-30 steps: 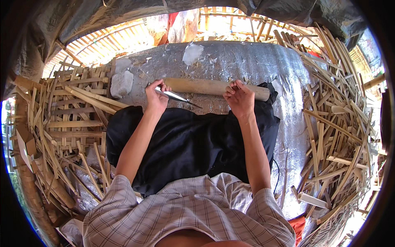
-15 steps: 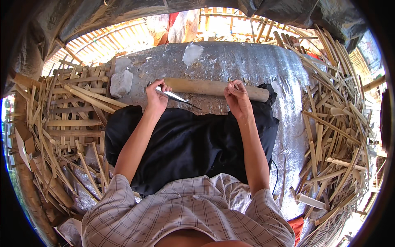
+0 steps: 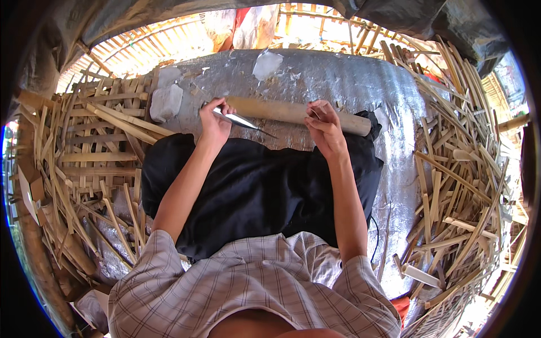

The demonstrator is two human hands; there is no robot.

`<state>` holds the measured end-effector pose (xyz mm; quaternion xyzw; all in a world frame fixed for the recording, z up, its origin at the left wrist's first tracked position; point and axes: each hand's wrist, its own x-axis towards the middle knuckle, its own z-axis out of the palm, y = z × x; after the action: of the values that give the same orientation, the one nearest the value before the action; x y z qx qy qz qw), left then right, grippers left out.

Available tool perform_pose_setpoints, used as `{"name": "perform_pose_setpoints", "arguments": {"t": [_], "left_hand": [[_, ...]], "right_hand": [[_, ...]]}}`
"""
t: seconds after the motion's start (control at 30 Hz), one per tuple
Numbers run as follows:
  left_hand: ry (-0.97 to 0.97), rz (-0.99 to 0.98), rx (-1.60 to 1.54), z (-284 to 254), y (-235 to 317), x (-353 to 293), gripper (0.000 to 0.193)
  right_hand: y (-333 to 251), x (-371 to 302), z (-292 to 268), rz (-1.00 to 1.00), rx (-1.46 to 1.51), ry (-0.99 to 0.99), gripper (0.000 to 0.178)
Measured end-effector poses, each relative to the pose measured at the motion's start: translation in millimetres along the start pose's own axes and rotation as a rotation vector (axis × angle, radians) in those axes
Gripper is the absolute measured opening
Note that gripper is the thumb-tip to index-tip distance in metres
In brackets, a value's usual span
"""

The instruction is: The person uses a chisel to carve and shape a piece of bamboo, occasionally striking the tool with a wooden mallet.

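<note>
A knife [image 3: 245, 121] with a shiny blade is in my left hand [image 3: 215, 121], its dark tip pointing right and slightly toward me. My left fingers are closed round its handle end. To the right, my right hand [image 3: 327, 128] is raised with the fingers curled toward the thumb; whatever they pinch is too small to make out. Behind both hands a thick bamboo pole [image 3: 270, 109] lies crosswise, its right end beside dark cloth. Black cloth [image 3: 253, 180] covers my lap, just below the knife tip.
Split bamboo strips [image 3: 451, 186] lie heaped on the right. On the left stands a lattice of bamboo slats [image 3: 101, 138], with a whitish block [image 3: 166, 103] beside it. A silvery sheet [image 3: 338, 70] covers the ground ahead. Dark sheeting [image 3: 146, 19] hangs overhead.
The view has shifted slightly. My right hand has turned a little and its fingers have loosened somewhat. My left hand still holds the knife in nearly the same place.
</note>
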<state>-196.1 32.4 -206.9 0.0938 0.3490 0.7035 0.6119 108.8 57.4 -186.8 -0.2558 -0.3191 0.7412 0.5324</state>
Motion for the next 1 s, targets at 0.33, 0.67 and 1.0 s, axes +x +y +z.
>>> {"name": "perform_pose_setpoints", "arguments": {"t": [0.33,0.67,1.0], "left_hand": [[-0.017,0.064,-0.326,9,3,-3,0.019],[-0.011,-0.007,-0.468,-10,1,3,0.031],[-0.151,-0.039,0.049,23,-5,-5,0.033]], "right_hand": [[30,10,-20,0.007,-0.862,-0.021,0.041],[51,15,-20,0.056,-0.875,-0.056,0.013],[33,9,-15,0.002,-0.550,0.092,0.024]]}}
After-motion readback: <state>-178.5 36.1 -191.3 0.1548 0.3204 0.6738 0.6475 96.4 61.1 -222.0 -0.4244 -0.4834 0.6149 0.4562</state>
